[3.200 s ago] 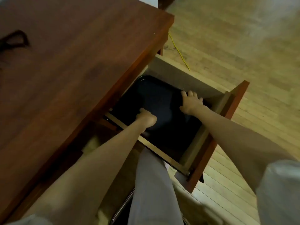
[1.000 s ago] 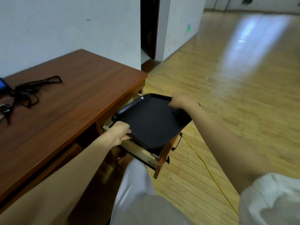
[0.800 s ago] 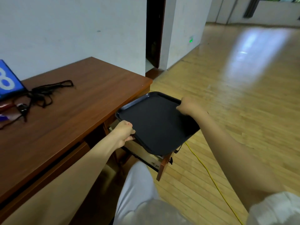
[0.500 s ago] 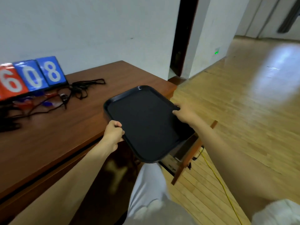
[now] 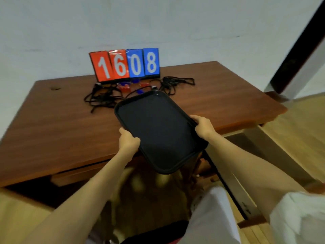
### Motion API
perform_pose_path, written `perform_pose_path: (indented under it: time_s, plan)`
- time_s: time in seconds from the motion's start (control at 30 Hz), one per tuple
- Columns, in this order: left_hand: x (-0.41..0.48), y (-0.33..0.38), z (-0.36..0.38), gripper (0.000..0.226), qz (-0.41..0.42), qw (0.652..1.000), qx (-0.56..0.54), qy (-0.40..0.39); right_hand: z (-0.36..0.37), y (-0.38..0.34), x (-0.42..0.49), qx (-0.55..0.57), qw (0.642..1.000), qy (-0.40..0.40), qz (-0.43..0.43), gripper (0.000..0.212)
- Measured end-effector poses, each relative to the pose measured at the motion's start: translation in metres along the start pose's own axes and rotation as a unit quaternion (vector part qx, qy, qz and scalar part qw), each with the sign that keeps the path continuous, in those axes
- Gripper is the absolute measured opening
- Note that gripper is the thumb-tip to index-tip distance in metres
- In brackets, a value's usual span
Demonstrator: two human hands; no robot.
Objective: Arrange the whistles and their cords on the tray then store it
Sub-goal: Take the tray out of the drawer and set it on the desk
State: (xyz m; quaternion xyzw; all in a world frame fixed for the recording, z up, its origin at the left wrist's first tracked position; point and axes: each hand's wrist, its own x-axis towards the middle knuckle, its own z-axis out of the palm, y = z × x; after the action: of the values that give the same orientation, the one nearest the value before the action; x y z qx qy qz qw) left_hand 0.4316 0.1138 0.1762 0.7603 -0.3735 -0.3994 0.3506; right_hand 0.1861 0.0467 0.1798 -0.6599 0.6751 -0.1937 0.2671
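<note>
The left grip (image 5: 129, 141) is curled round the near-left rim of the black tray (image 5: 158, 127), thumb on top and fingers hidden beneath. The right grip (image 5: 204, 128) clasps the right rim in the same way, thumb over the edge. Between them the tray hangs in the air, tilted, its near corner out past the desk's front edge and its far corner over the desk (image 5: 61, 120). The tray's inner face shows plain black.

Just beyond the far corner lie the whistles (image 5: 124, 88), small red and blue pieces on the wood, partly blurred. Their cords (image 5: 103, 97) sprawl in a loose black tangle to the left of them, and a second bunch of cord (image 5: 175, 82) lies to the right. Behind these, against the wall (image 5: 158, 23), stands a score board (image 5: 126, 64) with two red cards and two blue ones reading 1608.

To the right of the desk, a drawer (image 5: 263, 150) stands pulled out, close beside the right forearm. Farther right is the wooden floor (image 5: 302, 110) and a dark door frame (image 5: 299, 50). A white sleeve (image 5: 299, 217) shows at the near right.
</note>
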Motion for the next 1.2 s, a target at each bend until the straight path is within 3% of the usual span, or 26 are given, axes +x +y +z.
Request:
perform_pose_path:
  time_s: [0.23,0.4,0.47,0.53,0.6,0.67,0.77,0.87,1.0,1.1,1.2]
  plan:
    - [0.015,-0.018,-0.023,0.046,-0.014,0.998,0.058,0.015,0.022,-0.032,0.041,-0.041,0.998,-0.042,-0.038,0.057]
    - [0.011,-0.031,-0.023,0.053,-0.001,0.994,0.103,0.031,0.030,-0.041,0.058,-0.057,0.995,-0.056,-0.061,0.059]
    - [0.010,-0.037,-0.023,0.068,0.057,0.968,0.233,0.075,0.031,-0.041,0.062,-0.089,0.990,-0.071,-0.079,0.059]
    - [0.011,-0.037,-0.022,0.071,0.153,0.903,0.379,0.132,0.032,-0.036,0.061,-0.163,0.981,-0.058,-0.089,0.055]
    - [0.023,-0.034,-0.020,0.064,0.212,0.858,0.456,0.109,0.034,-0.027,0.050,-0.201,0.978,-0.008,-0.062,0.054]
    - [0.039,-0.032,-0.021,0.058,0.206,0.841,0.497,0.049,0.040,-0.014,0.028,-0.185,0.982,0.019,-0.019,0.053]
    - [0.056,-0.031,-0.029,0.059,0.161,0.850,0.501,0.005,0.054,-0.003,-0.009,-0.095,0.995,0.008,0.005,0.052]
    - [0.052,-0.036,-0.024,0.063,0.141,0.857,0.494,0.032,0.061,-0.001,-0.013,-0.001,1.000,-0.001,-0.010,0.044]
    - [0.032,-0.037,-0.006,0.072,0.107,0.857,0.496,0.086,0.052,-0.004,0.034,-0.026,0.996,-0.050,-0.069,0.041]
    - [0.021,-0.035,0.002,0.070,0.149,0.843,0.503,0.120,0.040,-0.012,0.067,-0.030,0.995,-0.053,-0.079,0.039]
    - [0.025,-0.032,-0.005,0.051,0.213,0.846,0.474,0.119,0.038,-0.021,0.074,-0.007,0.999,0.021,-0.029,0.041]
